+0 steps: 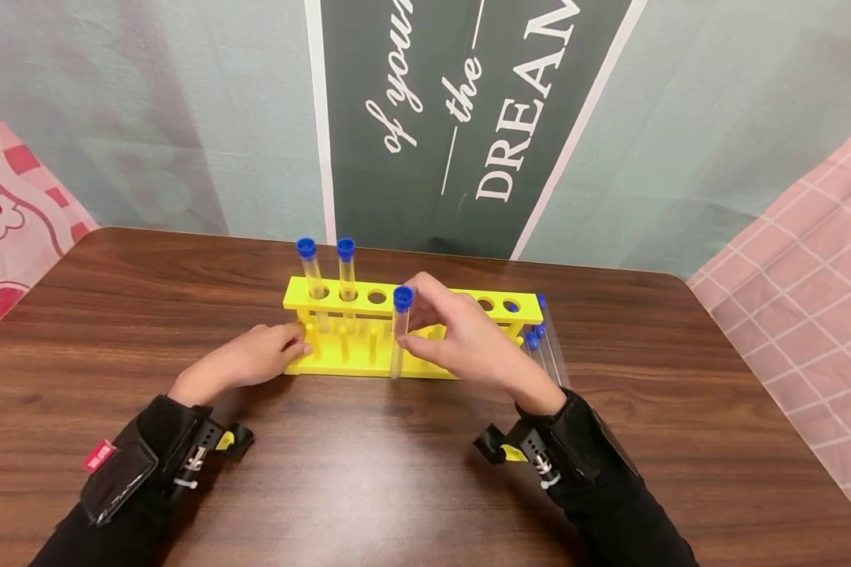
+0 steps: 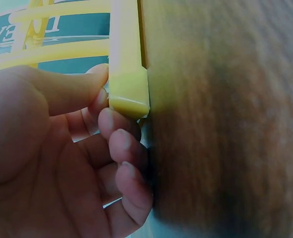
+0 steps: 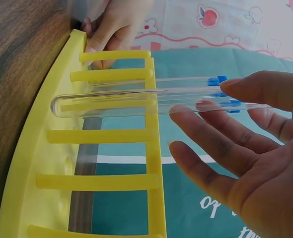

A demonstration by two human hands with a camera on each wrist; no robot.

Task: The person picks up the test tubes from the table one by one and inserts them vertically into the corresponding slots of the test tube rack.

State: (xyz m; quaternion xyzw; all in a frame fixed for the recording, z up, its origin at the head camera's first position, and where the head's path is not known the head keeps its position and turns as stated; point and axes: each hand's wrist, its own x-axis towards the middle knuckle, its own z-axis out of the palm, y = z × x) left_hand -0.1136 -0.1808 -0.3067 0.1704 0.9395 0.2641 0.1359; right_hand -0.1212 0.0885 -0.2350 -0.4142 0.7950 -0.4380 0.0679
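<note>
the head view is bright, with soft glare on the table [image 1: 404, 472]. the left wrist view blurs the wood grain; the right wrist view bows the rack [image 3: 27, 153].

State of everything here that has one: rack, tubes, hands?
Yellow plastic test-tube rack: upright, left end gripped
Two clear blue-capped tubes: standing in the leftmost holes
Clear blue-capped front tube: held near upright, outside the holes
Loose clear blue-capped tubes: lying at rack's right end
Left hand: gripping rack
Right hand: pinching front tube
</note>
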